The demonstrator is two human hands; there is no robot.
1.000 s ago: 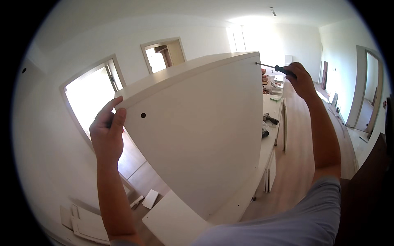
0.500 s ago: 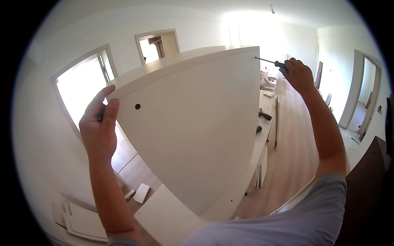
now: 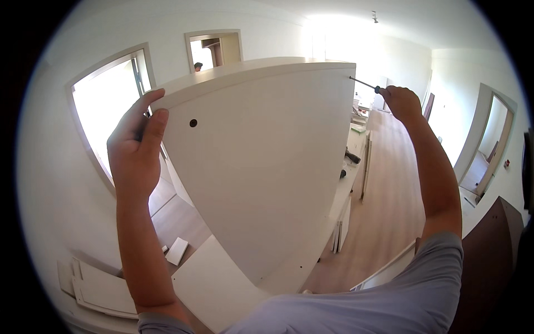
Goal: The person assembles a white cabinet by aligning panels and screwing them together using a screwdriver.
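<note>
A large white cabinet panel (image 3: pixel 261 161) stands before me, joined along its top to another white board (image 3: pixel 239 73). My left hand (image 3: pixel 136 142) grips the upper left corner, thumb on the near face and fingers over the top edge. Close to that thumb is a dark round fitting (image 3: pixel 193 123) set in the panel. My right hand (image 3: pixel 403 103) is closed around the dark handle of a screwdriver (image 3: pixel 364 83). Its thin metal shaft points left, and the tip meets the panel's upper right corner at a small hole or screw.
Behind the panel, a white work surface (image 3: pixel 337 195) carries dark power tools (image 3: pixel 351 157) and small items. White boards (image 3: pixel 105 289) lean at lower left; offcuts (image 3: pixel 177 250) lie on the floor. A dark brown panel (image 3: pixel 489 250) stands at right. A person (image 3: pixel 198 67) shows through the far doorway.
My view has shifted slightly. The right hand is a little lower and the screwdriver slants more, its tip still at the panel's corner. The left hand keeps its grip. A person's head now shows in the doorway.
</note>
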